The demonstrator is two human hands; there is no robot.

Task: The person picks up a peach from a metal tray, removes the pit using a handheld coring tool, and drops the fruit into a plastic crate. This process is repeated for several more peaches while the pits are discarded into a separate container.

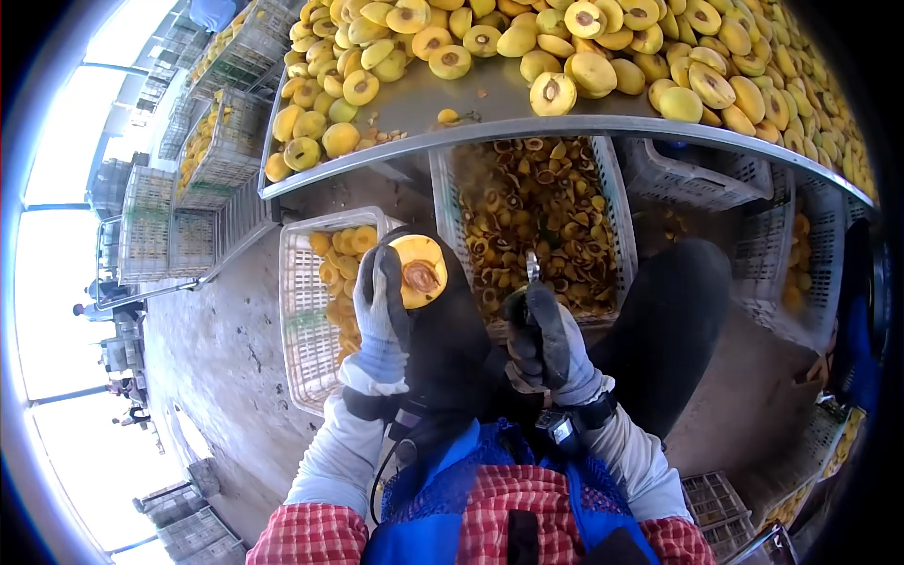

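Observation:
My left hand (379, 301), in a grey-coated work glove, is closed around a yellow peach half (420, 271). Its cut face is turned up and shows the brown pit in the middle. My right hand (550, 341), gloved the same way, is closed around a small pitting tool (533, 267). Only the tool's short shiny metal tip stands out above the fingers; the handle is hidden in the grip. Both hands are over my lap, apart from each other. Below and beyond the right hand is a crate (614, 202) full of brownish pits and scraps.
A metal-edged table (490, 128) heaped with peach halves (593, 72) runs across the front. At my left stands a white crate (303, 325) with yellow halves. More crates (699, 174) are under the table and stacked crates (146, 221) stand farther left.

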